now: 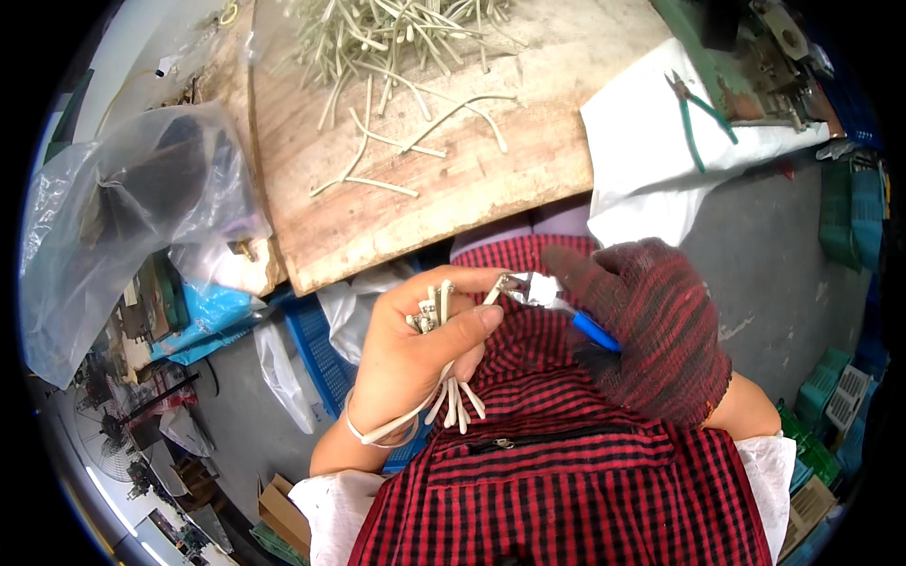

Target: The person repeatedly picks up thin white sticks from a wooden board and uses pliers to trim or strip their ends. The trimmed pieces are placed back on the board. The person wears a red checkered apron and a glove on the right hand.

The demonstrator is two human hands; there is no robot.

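Observation:
My bare left hand grips a bundle of short cream-coloured wire pieces with small metal ends near my thumb. My right hand, in a dark red knitted glove, holds blue-handled pliers. The metal jaws of the pliers touch the tip of one wire held in my left fingers. Both hands are over my lap, which is covered by a red and black checked apron. A pale band loops around my left wrist.
A wooden board ahead carries a heap of loose cream wire pieces. Green-handled pliers lie on a white cloth at the right. A clear plastic bag is at the left, a blue crate below the board.

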